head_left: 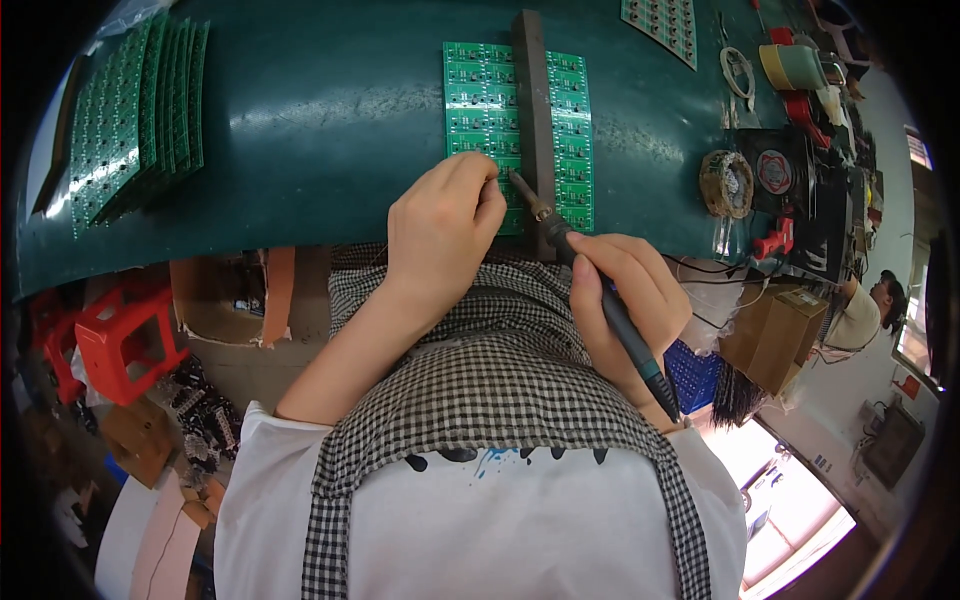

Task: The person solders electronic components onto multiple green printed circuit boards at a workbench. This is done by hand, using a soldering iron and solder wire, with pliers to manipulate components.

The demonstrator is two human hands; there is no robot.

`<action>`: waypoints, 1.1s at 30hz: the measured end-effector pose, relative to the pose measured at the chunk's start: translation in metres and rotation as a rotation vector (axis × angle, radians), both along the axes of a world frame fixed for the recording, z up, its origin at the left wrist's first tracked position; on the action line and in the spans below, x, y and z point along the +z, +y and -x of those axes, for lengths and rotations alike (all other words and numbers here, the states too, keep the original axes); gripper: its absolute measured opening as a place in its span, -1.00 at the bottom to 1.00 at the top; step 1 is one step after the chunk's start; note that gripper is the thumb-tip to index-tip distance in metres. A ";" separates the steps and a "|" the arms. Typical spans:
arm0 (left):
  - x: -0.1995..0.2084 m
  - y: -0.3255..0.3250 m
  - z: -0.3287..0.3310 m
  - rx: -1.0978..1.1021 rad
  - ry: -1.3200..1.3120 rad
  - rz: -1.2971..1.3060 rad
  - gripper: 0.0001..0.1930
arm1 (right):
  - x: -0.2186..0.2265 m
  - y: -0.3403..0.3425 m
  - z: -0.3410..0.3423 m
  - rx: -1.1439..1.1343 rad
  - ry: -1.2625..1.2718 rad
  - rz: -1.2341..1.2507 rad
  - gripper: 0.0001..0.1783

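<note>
A panel of green circuit boards (571, 130) lies flat on the table near its front edge. Across it, front to back, rests a long dark bar (533, 100). My right hand (645, 300) grips a soldering iron (628, 338) like a pen. The iron's tip points at the panel just left of the bar, close to my left fingertips. My left hand (440, 225) is closed in a pinch over the panel's near left part. Whatever is between those fingers is too small or hidden to make out.
Several green circuit panels (150, 110) stand in a stack at the table's (320, 130) left end. Another panel (662, 25) lies at the far right. To the right are a round tin (726, 184) and tools. Below the table are red stools (130, 335) and cardboard boxes (775, 335). Another person (865, 310) sits at right.
</note>
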State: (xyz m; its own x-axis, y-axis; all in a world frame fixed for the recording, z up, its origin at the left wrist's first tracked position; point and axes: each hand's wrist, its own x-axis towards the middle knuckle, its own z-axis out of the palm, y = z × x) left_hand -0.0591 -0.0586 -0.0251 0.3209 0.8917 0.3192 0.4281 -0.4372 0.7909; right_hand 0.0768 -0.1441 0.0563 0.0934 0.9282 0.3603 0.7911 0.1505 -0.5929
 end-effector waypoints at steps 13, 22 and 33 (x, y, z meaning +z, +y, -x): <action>-0.002 -0.003 -0.004 0.001 0.083 -0.064 -0.91 | 0.002 -0.001 0.001 0.006 0.029 0.022 -0.75; 0.003 -0.002 0.002 -0.029 0.093 -0.047 -0.94 | 0.006 -0.007 0.001 0.016 0.028 0.051 -0.75; 0.001 -0.002 0.002 -0.048 0.018 0.081 -0.92 | 0.006 -0.005 0.003 0.011 0.016 0.030 -0.75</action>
